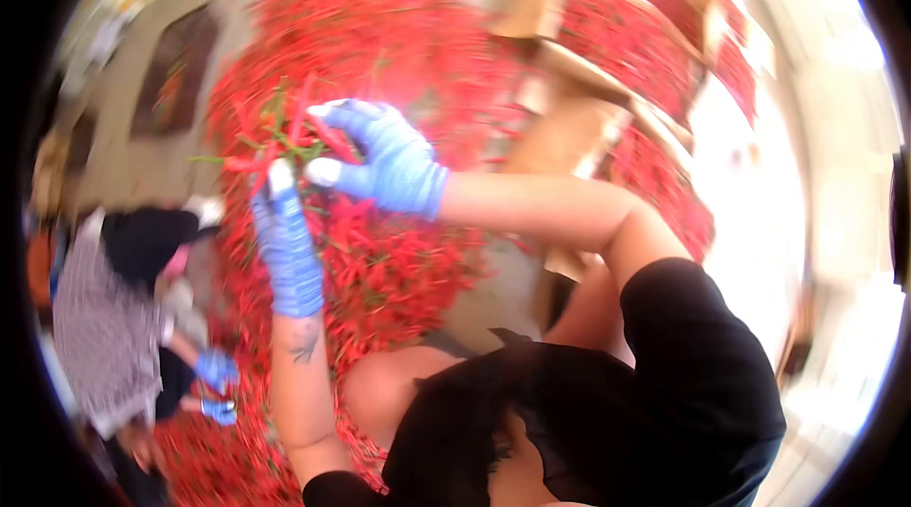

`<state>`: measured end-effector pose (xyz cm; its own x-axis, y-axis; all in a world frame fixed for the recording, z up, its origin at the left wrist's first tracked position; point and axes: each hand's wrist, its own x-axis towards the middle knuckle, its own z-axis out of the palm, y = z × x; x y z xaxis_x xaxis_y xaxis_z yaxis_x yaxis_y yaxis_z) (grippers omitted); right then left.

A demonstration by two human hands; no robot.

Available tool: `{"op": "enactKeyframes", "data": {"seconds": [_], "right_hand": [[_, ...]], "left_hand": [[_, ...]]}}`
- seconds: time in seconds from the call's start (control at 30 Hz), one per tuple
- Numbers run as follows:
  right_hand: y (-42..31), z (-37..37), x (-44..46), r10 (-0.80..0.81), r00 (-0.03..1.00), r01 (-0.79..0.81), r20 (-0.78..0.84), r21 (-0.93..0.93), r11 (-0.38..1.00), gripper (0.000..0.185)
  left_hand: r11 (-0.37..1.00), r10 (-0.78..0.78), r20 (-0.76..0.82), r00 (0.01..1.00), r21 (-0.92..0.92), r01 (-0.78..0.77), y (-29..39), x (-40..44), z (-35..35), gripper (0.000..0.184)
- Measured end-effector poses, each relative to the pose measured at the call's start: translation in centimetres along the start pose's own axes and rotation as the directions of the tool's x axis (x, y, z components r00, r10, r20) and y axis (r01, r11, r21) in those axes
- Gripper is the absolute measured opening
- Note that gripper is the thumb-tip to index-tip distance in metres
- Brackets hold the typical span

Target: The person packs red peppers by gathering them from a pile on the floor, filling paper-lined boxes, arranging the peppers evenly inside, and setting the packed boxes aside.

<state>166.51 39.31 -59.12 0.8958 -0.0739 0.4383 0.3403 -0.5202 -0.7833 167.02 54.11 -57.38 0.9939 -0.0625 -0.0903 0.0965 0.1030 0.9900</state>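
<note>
Though the boxes point(567, 135) beside the big pepper pile point(361, 14) look full, lots seems left loose, and the half-curled right hand point(389, 161) and straighter left hand point(288, 246) hold a pepper bunch point(302, 131) (a bit blurry) over the pile.

You hold a loose bunch of slim red chillies point(303, 116) at ten o'clock (green stems point(278, 107) jutting several ways), seemingly, given the blur, above the red chilli heap point(380, 56).
</note>
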Motion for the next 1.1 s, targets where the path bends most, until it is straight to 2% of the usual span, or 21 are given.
{"op": "enactKeyframes", "data": {"seconds": [0.1, 0.13, 0.17, 0.2, 0.23, 0.27, 0.37, 0.4, 0.43, 0.47, 0.53, 0.6, 0.67, 0.7, 0.73, 0.77, 0.8, 0.87, 0.93, 1.03, 1.1], "right_hand": [[1.7, -10.3, -3.7, 0.175, 0.980, -0.175, -0.093, 0.008, 0.985, 0.057], [3.4, -14.5, -4.7, 0.262, 0.955, -0.257, -0.143, 0.048, 0.965, 0.056], [4.7, -18.4, -6.5, 0.312, 0.928, -0.293, -0.205, 0.119, 0.949, 0.054], [5.1, -21.5, -9.1, 0.349, 0.897, -0.306, -0.270, 0.190, 0.933, 0.051], [4.9, -24.6, -11.5, 0.462, 0.838, -0.374, -0.292, 0.310, 0.874, 0.049], [4.4, -27.0, -13.9, 0.561, 0.771, -0.420, -0.301, 0.422, 0.803, 0.047], [6.5, -31.3, -21.1, 0.720, 0.542, -0.635, -0.433, 0.350, 0.689, 0.047], [7.4, -32.5, -23.3, 0.764, 0.455, -0.701, -0.458, 0.345, 0.624, 0.048], [8.9, -33.7, -25.7, 0.777, 0.400, -0.754, -0.486, 0.307, 0.581, 0.049], [10.3, -34.9, -28.2, 0.787, 0.343, -0.803, -0.513, 0.274, 0.529, 0.050], [15.3, -36.9, -35.7, 0.883, 0.237, -0.918, -0.406, 0.204, 0.340, 0.053], [13.1, -39.0, -36.1, 0.922, 0.196, -0.806, -0.334, 0.481, 0.346, 0.056], [12.8, -39.7, -36.4, 0.938, 0.133, -0.775, -0.320, 0.556, 0.299, 0.055], [12.5, -39.9, -36.0, 0.921, 0.108, -0.765, -0.373, 0.561, 0.317, 0.057], [12.6, -40.1, -35.9, 0.902, 0.083, -0.755, -0.424, 0.564, 0.335, 0.059], [14.8, -40.2, -36.1, 0.752, 0.212, -0.935, -0.624, 0.093, 0.341, 0.068], [15.9, -39.4, -36.9, 0.696, 0.268, -0.963, -0.666, -0.193, 0.185, 0.071], [13.2, -37.0, -33.1, 0.769, 0.415, -0.824, -0.487, -0.559, 0.090, 0.064], [14.7, -35.5, -37.3, 0.740, 0.567, -0.705, -0.362, -0.678, 0.208, 0.060], [15.0, -37.8, -42.0, 0.726, 0.525, -0.780, -0.445, -0.594, 0.199, 0.062], [15.0, -38.0, -43.1, 0.744, 0.502, -0.796, -0.440, -0.571, 0.200, 0.061]], "left_hand": [[0.997, -0.075, 0.236, 0.969, 0.044, 0.067, 0.1, -2.3, 10.0, 0.042], [0.996, -0.088, 0.344, 0.935, -0.002, 0.094, -1.0, -2.1, 14.7, 0.042], [0.982, -0.120, 0.541, 0.833, -0.061, 0.180, -1.7, -2.3, 19.0, 0.041], [0.980, -0.152, 0.585, 0.797, -0.015, 0.198, -1.9, -4.3, 22.6, 0.040], [0.982, -0.116, 0.668, 0.735, -0.033, 0.185, -2.8, -5.8, 26.1, 0.038], [0.946, -0.176, 0.734, 0.656, -0.059, 0.320, -4.5, -7.4, 28.9, 0.037], [0.914, -0.246, 0.821, 0.515, 0.019, 0.406, -10.9, -11.1, 35.3, 0.030], [0.934, -0.244, 0.834, 0.494, 0.066, 0.350, -13.1, -12.4, 37.1, 0.037], [0.958, -0.282, 0.823, 0.493, 0.267, 0.103, -15.8, -13.2, 38.7, 0.042], [0.883, -0.316, 0.806, 0.501, 0.443, -0.155, -17.8, -13.8, 39.9, 0.046], [0.643, -0.290, 0.853, 0.434, 0.509, -0.572, -20.0, -12.8, 40.0, 0.053], [0.692, -0.203, 0.869, 0.452, 0.454, -0.561, -21.6, -12.3, 39.7, 0.054], [0.524, -0.010, 0.901, 0.433, 0.374, -0.765, -19.8, -12.7, 39.7, 0.054], [0.423, 0.097, 0.926, 0.366, 0.294, -0.857, -19.0, -13.6, 40.3, 0.055], [0.470, 0.132, 0.951, 0.281, 0.189, -0.862, -20.3, -14.3, 41.0, 0.058], [0.388, 0.094, 0.981, 0.169, 0.120, -0.914, -19.9, -15.0, 41.8, 0.060], [0.305, 0.044, 0.997, 0.060, 0.044, -0.952, -19.6, -15.5, 42.3, 0.062], [0.296, -0.104, 0.993, -0.060, -0.027, -0.955, -21.9, -14.4, 42.0, 0.067], [0.242, -0.100, 0.991, -0.086, -0.060, -0.968, -23.2, -12.0, 39.9, 0.062], [0.224, 0.026, 0.999, -0.036, -0.041, -0.974, -25.6, -9.0, 37.8, 0.050], [0.217, -0.065, 0.998, -0.024, -0.009, -0.976, -25.6, -9.6, 38.8, 0.049]]}}
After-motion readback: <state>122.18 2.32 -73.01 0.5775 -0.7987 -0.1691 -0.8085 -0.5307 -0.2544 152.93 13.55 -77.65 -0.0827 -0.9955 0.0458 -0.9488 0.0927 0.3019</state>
